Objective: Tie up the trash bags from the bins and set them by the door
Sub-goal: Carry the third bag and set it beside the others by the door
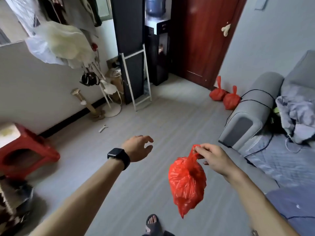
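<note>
three red bags [187,183] [216,94] [231,100], two hands [139,148] [211,157], one door [201,40], one stool [25,150].

One wide-angle view, from the person's head, faces forward and down over the floor [153,116] toward the door [201,40] in the far corner. The left hand [138,148] and right hand [213,157] lie near the lens, low in frame.

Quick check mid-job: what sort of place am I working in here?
Probably a small home living room: a grey fabric sofa on the right, a black water dispenser with a blue bottle beside a dark red wooden door.
</note>
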Tool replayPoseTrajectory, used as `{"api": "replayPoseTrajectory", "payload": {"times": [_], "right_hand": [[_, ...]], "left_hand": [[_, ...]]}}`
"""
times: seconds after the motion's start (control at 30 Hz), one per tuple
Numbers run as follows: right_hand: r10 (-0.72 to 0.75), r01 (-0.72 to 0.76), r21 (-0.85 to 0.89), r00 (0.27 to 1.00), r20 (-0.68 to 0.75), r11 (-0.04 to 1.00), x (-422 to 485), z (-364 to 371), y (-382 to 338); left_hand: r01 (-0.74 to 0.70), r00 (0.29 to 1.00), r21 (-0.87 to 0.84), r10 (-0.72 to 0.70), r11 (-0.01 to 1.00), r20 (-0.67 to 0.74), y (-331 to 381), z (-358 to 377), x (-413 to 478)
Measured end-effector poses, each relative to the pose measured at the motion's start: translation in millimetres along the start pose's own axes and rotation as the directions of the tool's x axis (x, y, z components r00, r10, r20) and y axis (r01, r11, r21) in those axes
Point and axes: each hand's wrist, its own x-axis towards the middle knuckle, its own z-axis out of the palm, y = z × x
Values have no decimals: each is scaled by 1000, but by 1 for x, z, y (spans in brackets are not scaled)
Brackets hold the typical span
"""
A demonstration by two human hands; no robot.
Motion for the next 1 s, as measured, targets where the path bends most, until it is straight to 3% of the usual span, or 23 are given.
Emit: {"api": "replayPoseTrajectory", "payload": {"times": [0.27, 0.37, 0.63, 1.0], "right_hand": [[42, -36, 26, 963, -267, 999, 161, -83, -52], [45, -9, 117, 949, -312, 993, 230, -120, -54], [74, -19, 166, 941, -331, 986, 415, -232, -75], [138, -80, 176, 927, -348, 981, 638, -338, -101]], "left_hand": [[-168, 982, 56, 162, 984, 98, 33, -55, 228], [-200, 975, 84, 189, 976, 120, 54, -61, 314], [-234, 966, 100, 220, 967, 134, 134, -103, 532], [-265, 950, 94, 244, 960, 192, 176, -122, 787]]}}
